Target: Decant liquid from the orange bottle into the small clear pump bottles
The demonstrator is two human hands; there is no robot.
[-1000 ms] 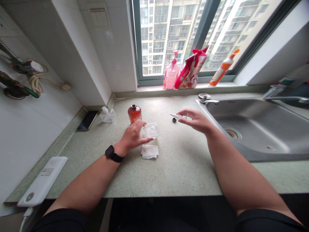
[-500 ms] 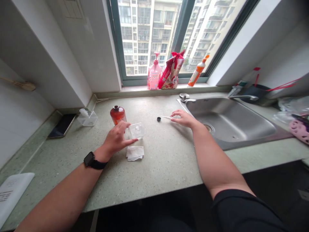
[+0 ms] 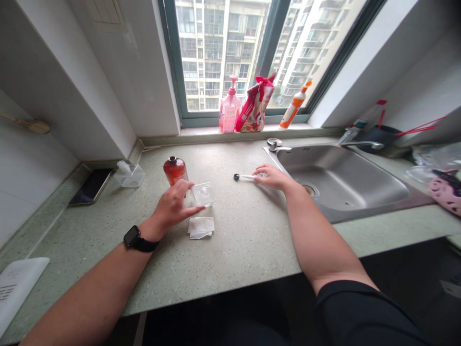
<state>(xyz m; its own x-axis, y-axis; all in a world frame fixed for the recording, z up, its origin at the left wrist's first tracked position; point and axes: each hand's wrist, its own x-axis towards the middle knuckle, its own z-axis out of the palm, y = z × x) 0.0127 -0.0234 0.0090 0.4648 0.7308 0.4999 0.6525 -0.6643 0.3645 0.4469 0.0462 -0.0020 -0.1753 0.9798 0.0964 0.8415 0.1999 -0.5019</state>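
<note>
The thin white stick [image 3: 245, 177] lies just left of my right hand [image 3: 273, 177], its long axis running sideways across the counter [image 3: 223, 269] to the black cap [image 3: 236, 177] at its far end; my fingers [image 3: 260, 170] are pressed together at its near end, though I cannot tell whether they pinch it; my left hand [image 3: 175, 204] hangs spread, farther off, beside the clear plastic piece [image 3: 203, 194] at mid-frame.

Left hand [image 3: 176, 204] was raised just left of center, fingers loosely curved and pointing right. Right hand [image 3: 273, 177] sat lower right of center, fingers reaching left, slightly curled. Bare left arm [image 3: 90, 283] and right arm [image 3: 324, 235] rose from the bottom corners.
</note>
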